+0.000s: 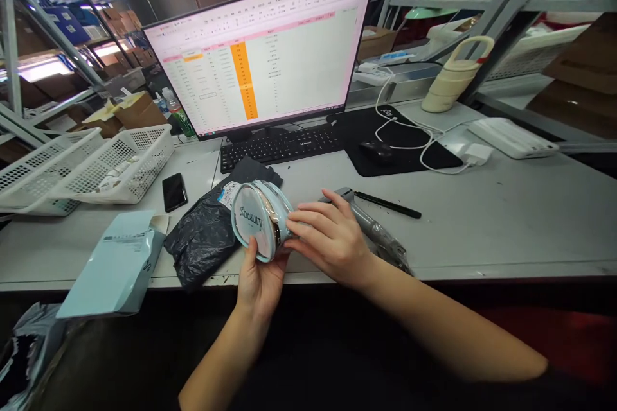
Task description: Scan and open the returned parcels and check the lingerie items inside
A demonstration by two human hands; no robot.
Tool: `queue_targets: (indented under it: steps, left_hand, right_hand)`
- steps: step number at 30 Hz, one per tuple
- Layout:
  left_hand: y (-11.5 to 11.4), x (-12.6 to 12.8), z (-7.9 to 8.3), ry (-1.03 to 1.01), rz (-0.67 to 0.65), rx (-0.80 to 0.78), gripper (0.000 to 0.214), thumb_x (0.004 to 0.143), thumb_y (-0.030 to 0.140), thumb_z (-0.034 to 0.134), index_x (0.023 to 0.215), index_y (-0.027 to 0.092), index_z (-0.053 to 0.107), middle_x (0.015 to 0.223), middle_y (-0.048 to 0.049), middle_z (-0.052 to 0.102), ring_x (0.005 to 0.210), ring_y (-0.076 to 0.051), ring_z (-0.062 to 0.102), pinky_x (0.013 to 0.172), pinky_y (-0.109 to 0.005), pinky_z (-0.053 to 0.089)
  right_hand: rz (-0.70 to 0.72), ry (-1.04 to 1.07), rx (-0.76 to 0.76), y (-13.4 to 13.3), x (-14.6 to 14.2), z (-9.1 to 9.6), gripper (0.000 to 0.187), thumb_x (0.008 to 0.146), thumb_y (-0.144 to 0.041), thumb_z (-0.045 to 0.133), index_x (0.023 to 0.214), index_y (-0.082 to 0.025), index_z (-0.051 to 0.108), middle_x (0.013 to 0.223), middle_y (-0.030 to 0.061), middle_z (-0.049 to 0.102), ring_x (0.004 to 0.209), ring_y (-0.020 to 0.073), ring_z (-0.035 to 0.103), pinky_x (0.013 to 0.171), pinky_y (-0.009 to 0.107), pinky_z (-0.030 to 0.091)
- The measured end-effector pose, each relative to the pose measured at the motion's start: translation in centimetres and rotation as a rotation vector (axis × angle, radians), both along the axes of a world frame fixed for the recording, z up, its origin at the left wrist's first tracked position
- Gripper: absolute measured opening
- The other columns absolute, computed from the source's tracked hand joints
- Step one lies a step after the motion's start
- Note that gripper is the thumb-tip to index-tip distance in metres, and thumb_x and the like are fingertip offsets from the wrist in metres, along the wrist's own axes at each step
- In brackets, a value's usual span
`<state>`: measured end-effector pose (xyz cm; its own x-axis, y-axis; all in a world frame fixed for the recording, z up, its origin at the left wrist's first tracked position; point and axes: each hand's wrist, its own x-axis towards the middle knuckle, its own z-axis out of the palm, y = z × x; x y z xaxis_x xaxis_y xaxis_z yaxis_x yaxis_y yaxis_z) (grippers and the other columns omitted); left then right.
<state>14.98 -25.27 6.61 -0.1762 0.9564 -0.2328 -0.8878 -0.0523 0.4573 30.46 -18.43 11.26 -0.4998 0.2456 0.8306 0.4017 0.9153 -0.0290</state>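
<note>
My left hand (258,279) grips from below a round pale-blue pouch (255,221) printed "beauty", held upright over the front edge of the grey table (482,225). Pressed against the pouch's right side, near its zip, are the closed fingers of my right hand (328,237). A crumpled black plastic mailer bag (205,237) with a white label lies just left of the pouch. Behind my right hand lies a grey handheld tool (380,237), partly hidden by my wrist.
A monitor (260,51) showing a spreadsheet and a black keyboard (279,144) stand behind. Left: two white mesh baskets (116,164), a black phone (174,191), a pale-blue box (118,263). Right: black pen (388,204), mouse (376,151) on black pad, white cables, cream jug (456,77).
</note>
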Motion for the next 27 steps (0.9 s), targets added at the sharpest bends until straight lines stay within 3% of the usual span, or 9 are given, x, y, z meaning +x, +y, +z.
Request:
queue_targets:
  steps: [3,7,14,17,20,21,22,24,27]
  left_hand:
    - [0.1,0.4,0.0,-0.037,0.015,-0.021,0.028,0.098,0.031,0.059,0.12,0.018,0.072,0.13,-0.0116,0.069,0.117,-0.022,0.066,0.101,-0.035,0.053]
    - [0.1,0.9,-0.1,-0.104,0.051,-0.041,0.031,0.098,0.028,0.06,0.126,0.017,0.068,0.132,-0.0134,0.068,0.114,-0.023,0.067,0.102,-0.037,0.053]
    - [-1.5,-0.2,-1.3,0.07,-0.09,-0.056,0.045,0.09,0.035,0.071,0.131,0.017,0.064,0.131,-0.0148,0.067,0.12,-0.028,0.064,0.106,-0.046,0.049]
    - [-2.6,-1.4,-1.6,0.349,0.011,0.014,0.064,0.087,0.042,0.074,0.145,0.023,0.053,0.15,-0.0145,0.053,0.141,-0.032,0.047,0.117,-0.048,0.039]
    - [-3.8,-2.6,-1.3,0.806,0.386,0.125,0.086,0.081,0.042,0.081,0.155,0.036,0.038,0.169,-0.0059,0.023,0.157,-0.028,0.015,0.127,-0.046,0.021]
    - [-4.2,-2.9,-1.0,0.974,0.467,0.208,0.092,0.077,0.042,0.084,0.155,0.037,0.038,0.17,-0.0053,0.02,0.157,-0.029,0.012,0.127,-0.046,0.018]
    - [-4.6,-3.1,-0.5,1.138,0.472,0.317,0.094,0.073,0.043,0.087,0.154,0.035,0.04,0.169,-0.0071,0.023,0.156,-0.031,0.016,0.127,-0.049,0.018]
    - [-5.0,-3.2,0.9,1.403,0.293,0.539,0.085,0.074,0.043,0.086,0.15,0.03,0.05,0.16,-0.0131,0.04,0.149,-0.036,0.035,0.123,-0.053,0.027]
    - [-5.4,-3.0,3.3,1.588,0.044,0.607,0.065,0.088,0.028,0.072,0.15,0.029,0.051,0.146,-0.0132,0.058,0.134,-0.033,0.056,0.115,-0.05,0.043]
  right_hand:
    - [-0.008,-0.061,0.013,0.1,0.2,0.6,0.013,0.095,-0.017,0.063,0.105,-0.022,0.069,0.101,0.0035,0.077,0.097,0.0198,0.069,0.115,0.052,0.034]
    - [-0.01,-0.149,-0.019,0.5,0.3,0.8,0.015,0.095,-0.012,0.056,0.102,-0.019,0.068,0.103,0.0057,0.076,0.1,0.021,0.069,0.117,0.055,0.032]
    - [0.2,-0.256,-0.175,0.1,1.4,1.9,0.01,0.097,-0.013,0.054,0.093,-0.018,0.061,0.09,0.0023,0.072,0.102,0.0199,0.068,0.119,0.059,0.03]
    - [0.215,-0.242,-0.244,-0.5,2.0,2.7,0.013,0.098,-0.012,0.05,0.091,-0.02,0.058,0.093,0.0037,0.071,0.096,0.0183,0.069,0.118,0.06,0.033]
    - [0.201,-0.204,-0.359,-0.9,2.4,3.3,0.015,0.1,-0.015,0.047,0.092,-0.022,0.057,0.091,0.0028,0.071,0.086,0.0167,0.069,0.118,0.058,0.035]
    - [0.199,-0.196,-0.406,-1.0,2.4,3.5,0.015,0.101,-0.016,0.046,0.093,-0.022,0.058,0.088,0.0015,0.07,0.082,0.0157,0.068,0.118,0.057,0.036]
    - [0.202,-0.198,-0.453,-1.1,2.3,3.6,0.015,0.101,-0.017,0.046,0.094,-0.023,0.058,0.086,0.0002,0.07,0.078,0.0151,0.068,0.118,0.055,0.037]
    - [0.216,-0.216,-0.531,-1.3,2.0,3.7,0.015,0.102,-0.02,0.048,0.093,-0.023,0.06,0.083,-0.0014,0.069,0.076,0.015,0.068,0.116,0.051,0.042]
    - [0.222,-0.265,-0.572,-1.6,1.2,3.8,0.014,0.1,-0.023,0.054,0.088,-0.023,0.061,0.078,-0.0018,0.069,0.073,0.0157,0.067,0.111,0.048,0.048]
